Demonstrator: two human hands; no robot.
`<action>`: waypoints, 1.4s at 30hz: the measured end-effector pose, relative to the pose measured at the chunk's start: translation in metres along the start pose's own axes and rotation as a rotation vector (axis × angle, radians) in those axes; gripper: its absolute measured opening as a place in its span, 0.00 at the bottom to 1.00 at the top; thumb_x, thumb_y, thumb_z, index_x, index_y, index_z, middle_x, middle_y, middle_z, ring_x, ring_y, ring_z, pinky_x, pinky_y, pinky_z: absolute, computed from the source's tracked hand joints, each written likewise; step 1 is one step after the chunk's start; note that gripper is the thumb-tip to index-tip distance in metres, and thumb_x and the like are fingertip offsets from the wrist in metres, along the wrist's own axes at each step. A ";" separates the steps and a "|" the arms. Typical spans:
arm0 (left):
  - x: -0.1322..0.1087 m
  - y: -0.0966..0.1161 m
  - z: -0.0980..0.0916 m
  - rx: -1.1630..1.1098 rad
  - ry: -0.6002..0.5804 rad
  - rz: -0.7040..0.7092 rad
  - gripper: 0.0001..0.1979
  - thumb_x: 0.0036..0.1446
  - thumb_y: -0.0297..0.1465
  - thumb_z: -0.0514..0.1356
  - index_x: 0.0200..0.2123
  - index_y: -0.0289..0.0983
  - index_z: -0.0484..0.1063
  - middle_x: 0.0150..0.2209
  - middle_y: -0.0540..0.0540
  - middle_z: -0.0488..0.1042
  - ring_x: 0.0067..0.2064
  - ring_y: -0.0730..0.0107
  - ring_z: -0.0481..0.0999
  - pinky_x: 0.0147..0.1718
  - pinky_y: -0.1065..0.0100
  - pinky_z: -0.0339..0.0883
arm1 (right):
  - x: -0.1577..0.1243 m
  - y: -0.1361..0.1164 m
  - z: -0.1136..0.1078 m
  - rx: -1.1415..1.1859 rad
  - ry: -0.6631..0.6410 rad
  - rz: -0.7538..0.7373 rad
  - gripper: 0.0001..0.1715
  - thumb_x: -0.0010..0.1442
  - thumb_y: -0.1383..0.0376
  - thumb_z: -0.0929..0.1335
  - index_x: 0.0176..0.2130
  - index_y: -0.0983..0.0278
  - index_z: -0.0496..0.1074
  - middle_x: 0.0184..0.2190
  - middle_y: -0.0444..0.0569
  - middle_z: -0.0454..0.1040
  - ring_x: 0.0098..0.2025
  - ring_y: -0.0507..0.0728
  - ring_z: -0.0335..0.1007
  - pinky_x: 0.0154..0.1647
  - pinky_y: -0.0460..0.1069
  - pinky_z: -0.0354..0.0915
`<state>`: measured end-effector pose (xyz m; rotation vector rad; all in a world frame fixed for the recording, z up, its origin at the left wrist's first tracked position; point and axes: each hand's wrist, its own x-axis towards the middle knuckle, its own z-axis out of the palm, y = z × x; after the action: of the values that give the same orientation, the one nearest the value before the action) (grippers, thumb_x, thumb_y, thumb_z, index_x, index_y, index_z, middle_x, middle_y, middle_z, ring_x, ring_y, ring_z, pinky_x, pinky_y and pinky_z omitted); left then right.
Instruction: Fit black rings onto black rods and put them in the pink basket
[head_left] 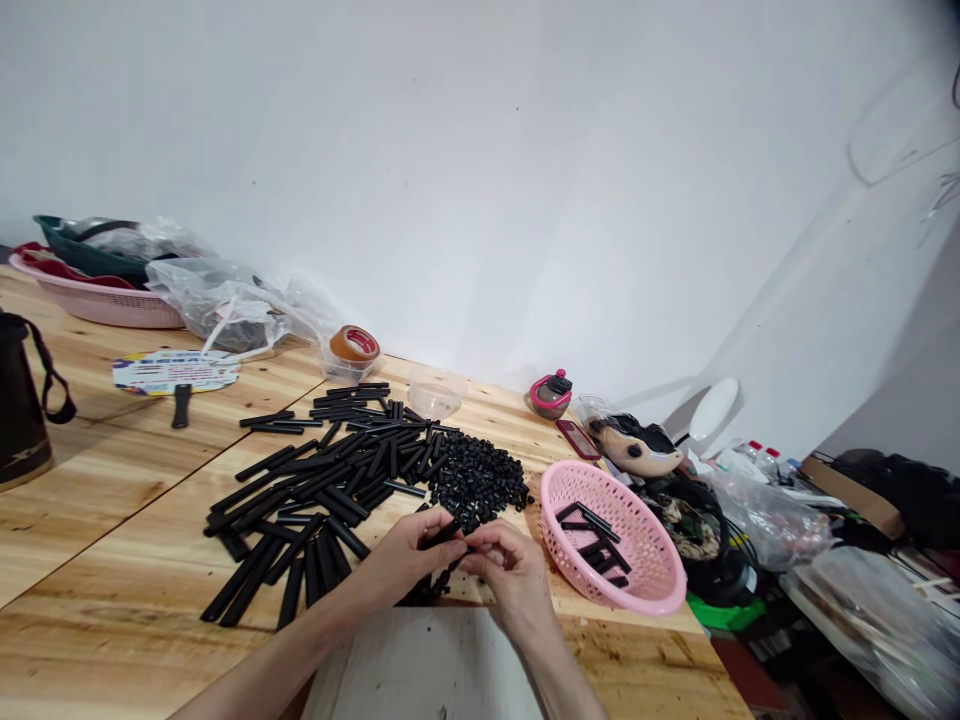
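My left hand (411,552) is closed around a black tube (441,535) above the near edge of the table. The fingertips of my right hand (508,562) pinch together close to the tube's end; whatever is between them is too small and hidden to make out. Just beyond my hands lies a heap of small black pieces (480,478). A large spread of loose black tubes (322,480) covers the table to the left. On the right a pink plastic basket (667,585) holds several black tubes.
A clear plastic tub (436,398) and a roll of brown tape (354,345) sit toward the wall. Left are a hand fan (176,372), a dark flask (19,400) and plastic bags (225,300). A phone (577,440) and assorted clutter lie beyond the basket.
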<state>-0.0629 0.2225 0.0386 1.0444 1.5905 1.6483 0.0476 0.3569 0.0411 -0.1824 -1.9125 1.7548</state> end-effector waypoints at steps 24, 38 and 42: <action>-0.002 0.007 -0.016 -0.107 0.211 -0.050 0.19 0.52 0.44 0.66 0.42 0.38 0.73 0.34 0.49 0.75 0.33 0.69 0.72 0.29 0.72 0.60 | 0.002 0.005 0.001 0.233 0.135 0.105 0.16 0.41 0.66 0.79 0.31 0.63 0.76 0.23 0.43 0.75 0.23 0.52 0.69 0.26 0.46 0.68; -0.020 0.025 -0.002 -0.054 -0.050 -0.062 0.22 0.61 0.45 0.57 0.51 0.37 0.74 0.29 0.51 0.66 0.31 0.70 0.62 0.29 0.71 0.54 | 0.000 -0.011 -0.015 0.083 0.015 -0.063 0.07 0.51 0.64 0.75 0.35 0.58 0.82 0.38 0.49 0.75 0.40 0.58 0.74 0.39 0.51 0.74; -0.018 0.026 0.004 -0.039 -0.048 -0.050 0.20 0.57 0.44 0.61 0.46 0.36 0.77 0.30 0.50 0.71 0.32 0.68 0.65 0.32 0.70 0.58 | -0.001 -0.021 -0.015 0.001 0.044 -0.130 0.08 0.51 0.66 0.75 0.35 0.58 0.82 0.37 0.49 0.76 0.39 0.57 0.73 0.37 0.49 0.72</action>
<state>-0.0484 0.2070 0.0619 1.0091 1.5354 1.6024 0.0605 0.3662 0.0609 -0.0932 -1.8494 1.6524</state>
